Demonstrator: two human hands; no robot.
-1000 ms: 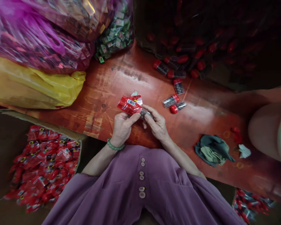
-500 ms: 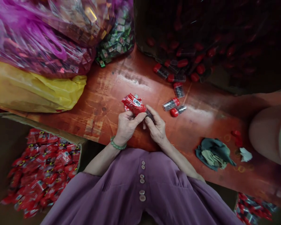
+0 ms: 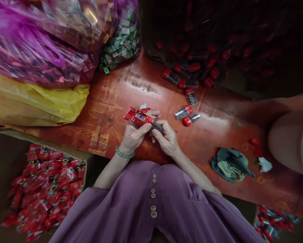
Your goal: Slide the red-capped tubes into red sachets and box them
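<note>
Red packet (image 3: 140, 117): above the near part of the tabletop (image 3: 108, 104), in front of your lap, barcode side up.
Left hand (image 3: 134, 136): your grip is clamped on the packet, thumb on top near its right end, the other fingers partly hidden beneath.
Right hand (image 3: 168, 139): your grip is closed around a clear tube (image 3: 157, 127) with dark contents, right where it meets the packet's end.
Step in hand: you seem to be working tube and packet together; how much of the tube sits inside the wrapper cannot be told from this view.
Next move: it likely calls for a firm left pinch and a straight, gentle push from your right fingers, so the film does not crease or split.
Loose tubes (image 3: 182, 112): 2 with red caps lie nearest, beyond your right hand; others trail back to the dark box (image 3: 242, 89).
In the way: a small pale scrap (image 3: 143, 106) lies just past the packet; otherwise nothing seems to crowd your 2 hands.
Far left: a purple bag (image 3: 40, 64), a yellow bag (image 3: 45, 104) and a bag of green pieces (image 3: 123, 40) bound your space.
Below left: a carton (image 3: 62, 147) holds a heap of red packages.
Right side: a crumpled cloth (image 3: 229, 165), a white scrap (image 3: 265, 164) and a pale container (image 3: 284, 141) stand well apart from your work.
</note>
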